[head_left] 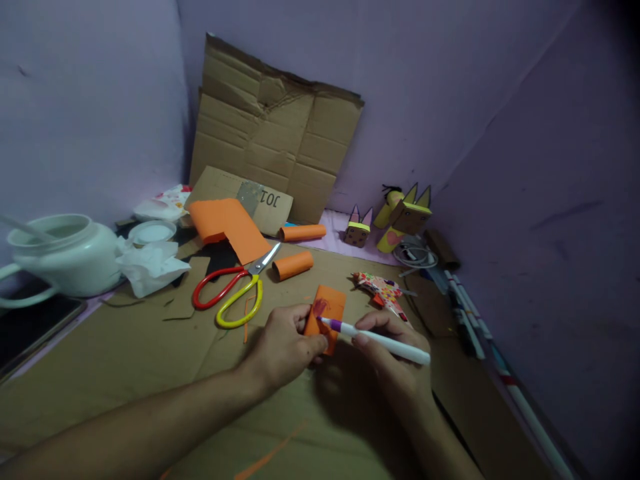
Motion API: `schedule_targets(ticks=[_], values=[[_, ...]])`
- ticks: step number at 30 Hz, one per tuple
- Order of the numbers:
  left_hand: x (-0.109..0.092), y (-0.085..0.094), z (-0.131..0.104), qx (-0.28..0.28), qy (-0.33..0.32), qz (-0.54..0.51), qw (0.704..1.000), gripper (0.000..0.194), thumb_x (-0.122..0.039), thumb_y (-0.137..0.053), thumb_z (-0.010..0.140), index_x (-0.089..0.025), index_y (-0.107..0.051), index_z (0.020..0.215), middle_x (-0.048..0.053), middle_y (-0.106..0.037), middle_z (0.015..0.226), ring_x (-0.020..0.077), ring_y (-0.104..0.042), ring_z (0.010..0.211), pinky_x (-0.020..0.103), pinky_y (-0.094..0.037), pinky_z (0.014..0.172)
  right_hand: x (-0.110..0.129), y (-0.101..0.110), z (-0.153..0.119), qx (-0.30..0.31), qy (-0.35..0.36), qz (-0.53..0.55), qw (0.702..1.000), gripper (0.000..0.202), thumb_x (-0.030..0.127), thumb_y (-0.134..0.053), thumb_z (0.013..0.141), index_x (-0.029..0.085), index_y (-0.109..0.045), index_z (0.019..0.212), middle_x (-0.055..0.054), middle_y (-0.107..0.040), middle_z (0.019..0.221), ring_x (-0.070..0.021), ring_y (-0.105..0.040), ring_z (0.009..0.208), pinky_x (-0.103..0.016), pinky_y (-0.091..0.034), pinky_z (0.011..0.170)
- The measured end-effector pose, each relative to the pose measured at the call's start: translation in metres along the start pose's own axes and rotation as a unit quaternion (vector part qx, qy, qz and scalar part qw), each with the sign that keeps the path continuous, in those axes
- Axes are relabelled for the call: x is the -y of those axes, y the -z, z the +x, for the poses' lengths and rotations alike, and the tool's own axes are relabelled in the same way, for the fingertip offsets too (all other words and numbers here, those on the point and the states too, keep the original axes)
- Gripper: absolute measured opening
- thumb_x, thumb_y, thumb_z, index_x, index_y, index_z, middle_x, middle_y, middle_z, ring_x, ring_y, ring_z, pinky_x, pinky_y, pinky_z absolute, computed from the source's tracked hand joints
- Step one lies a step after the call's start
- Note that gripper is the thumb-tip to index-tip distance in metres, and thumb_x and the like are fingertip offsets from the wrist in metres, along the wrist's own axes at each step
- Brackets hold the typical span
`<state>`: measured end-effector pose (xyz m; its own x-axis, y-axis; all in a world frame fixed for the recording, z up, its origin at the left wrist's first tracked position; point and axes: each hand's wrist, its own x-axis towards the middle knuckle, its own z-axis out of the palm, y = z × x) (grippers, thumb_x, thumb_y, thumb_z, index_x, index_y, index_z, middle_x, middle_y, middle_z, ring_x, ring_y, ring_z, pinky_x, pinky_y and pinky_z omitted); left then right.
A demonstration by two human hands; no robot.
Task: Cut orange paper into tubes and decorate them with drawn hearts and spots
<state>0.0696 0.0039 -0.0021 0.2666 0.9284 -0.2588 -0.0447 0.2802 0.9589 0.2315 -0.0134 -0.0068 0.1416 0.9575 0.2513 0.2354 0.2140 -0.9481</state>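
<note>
My left hand [287,343] grips a small orange paper piece [336,303] by its left and lower edges, thumb in front. A dark purple drawing marks its upper left part. In my right hand [395,353] is a white marker [395,346] with a purple collar, its tip at the drawing on the orange piece. Red and yellow handled scissors [255,268] lie open to the left, beyond my left hand. Two orange paper rolls [294,265] [303,232] rest behind the hands.
Orange paper [227,223] lies behind the scissors. A white pot [70,257] and crumpled tissue [153,268] stand left. A patterned glue gun [379,287], small eared paper figures [357,232] and a coiled cable [415,255] are at the right. Cardboard [280,127] leans on the wall.
</note>
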Motion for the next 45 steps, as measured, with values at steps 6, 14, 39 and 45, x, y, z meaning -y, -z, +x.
schedule_targets(ticks=[6,14,39,45], values=[[0.0008,-0.0002,0.0003,-0.002,0.003,0.003,1.000,0.020,-0.016,-0.065,0.063,-0.012,-0.063,0.082,0.001,-0.065,0.070,0.0113,-0.057,0.058,0.023,-0.051,0.053,-0.0020,0.0025,0.0015,0.001,0.016,0.001,1.000,0.006,0.026,-0.068,0.063,0.020,-0.066,0.061,0.002,-0.059,0.050,-0.0100,-0.047,0.041,-0.018,-0.034,0.038],[0.0037,0.0015,0.0017,0.004,-0.010,-0.005,1.000,0.020,-0.015,-0.063,0.061,-0.012,-0.062,0.081,0.000,-0.064,0.070,0.0109,-0.055,0.057,0.022,-0.049,0.051,0.0042,-0.0013,-0.0003,-0.011,0.016,-0.013,1.000,0.005,0.026,-0.068,0.064,0.021,-0.068,0.064,0.002,-0.061,0.052,-0.0107,-0.050,0.043,-0.018,-0.037,0.039],[-0.0012,-0.0009,0.0004,-0.014,0.008,-0.023,1.000,0.025,-0.018,-0.067,0.060,-0.011,-0.064,0.083,-0.001,-0.063,0.065,0.0099,-0.054,0.054,0.022,-0.051,0.051,-0.0029,0.0031,0.0027,-0.032,-0.014,0.013,0.999,0.008,0.028,-0.068,0.065,0.020,-0.067,0.065,0.003,-0.059,0.053,-0.0101,-0.047,0.045,-0.019,-0.034,0.042],[-0.0016,0.0000,0.0010,-0.010,0.006,-0.025,1.000,0.025,-0.019,-0.069,0.059,-0.011,-0.063,0.082,-0.001,-0.062,0.063,0.0092,-0.053,0.053,0.022,-0.050,0.051,-0.0024,0.0033,0.0032,-0.051,-0.017,0.013,0.998,0.009,0.029,-0.069,0.065,0.020,-0.066,0.067,0.002,-0.062,0.055,-0.0114,-0.049,0.046,-0.021,-0.037,0.043]])
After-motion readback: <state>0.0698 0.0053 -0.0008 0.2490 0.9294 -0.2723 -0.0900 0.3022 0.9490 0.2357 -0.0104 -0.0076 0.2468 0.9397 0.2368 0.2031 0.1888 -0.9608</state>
